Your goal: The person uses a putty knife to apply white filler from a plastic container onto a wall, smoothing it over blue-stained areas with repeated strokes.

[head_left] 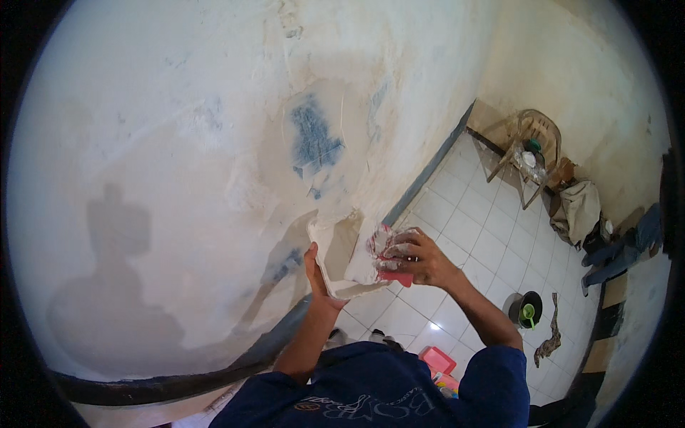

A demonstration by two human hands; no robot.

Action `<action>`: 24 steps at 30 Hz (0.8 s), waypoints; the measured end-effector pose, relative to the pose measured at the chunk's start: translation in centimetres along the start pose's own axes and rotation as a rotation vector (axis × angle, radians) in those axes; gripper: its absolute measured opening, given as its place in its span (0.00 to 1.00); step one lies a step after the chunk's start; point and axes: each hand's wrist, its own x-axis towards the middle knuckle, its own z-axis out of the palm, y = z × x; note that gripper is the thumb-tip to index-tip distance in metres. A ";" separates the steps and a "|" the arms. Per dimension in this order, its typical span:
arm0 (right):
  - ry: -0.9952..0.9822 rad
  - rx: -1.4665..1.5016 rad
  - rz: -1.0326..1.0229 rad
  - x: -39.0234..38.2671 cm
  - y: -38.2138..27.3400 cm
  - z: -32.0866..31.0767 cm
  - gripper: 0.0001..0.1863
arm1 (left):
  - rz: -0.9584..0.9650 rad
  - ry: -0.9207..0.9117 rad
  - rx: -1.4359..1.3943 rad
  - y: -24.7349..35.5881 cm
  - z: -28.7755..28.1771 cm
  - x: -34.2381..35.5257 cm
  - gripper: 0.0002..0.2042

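Observation:
My left hand [322,287] grips the side of a white rectangular tray [335,246] smeared with pale putty, its thumb over the edge. My right hand [422,258], its fingers coated in white, is closed round a red-handled putty scraper [399,277]. The scraper's broad, whitened end is over the right side of the tray; whether it touches the inside I cannot tell. In front of me stands an off-white wall [193,64]. A damp-looking round area on it surrounds a bare blue patch [314,139].
A worn chair [540,135] with items on it stands in the far corner beside a beige cloth bundle [576,210]. A dark bucket [526,308] with a green dipper, a crumpled rag [549,339] and a red container [437,359] are on the tiled floor. Another person's legs [621,250] show far right.

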 end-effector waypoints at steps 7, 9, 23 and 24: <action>-0.102 -0.079 0.012 0.0 1.5 -1.5 0.31 | 0.127 0.259 0.135 0.3 -2.4 0.3 0.37; -0.071 -0.097 0.044 -0.7 2.5 -1.9 0.30 | 0.160 0.312 0.188 0.5 -2.9 0.3 0.35; 0.517 1.122 0.961 2.7 -1.6 -3.5 0.07 | 0.176 0.341 0.224 0.2 -4.4 0.4 0.37; 0.529 1.117 0.965 2.2 -1.3 -2.3 0.07 | 0.171 0.284 0.205 -0.1 -4.4 0.6 0.37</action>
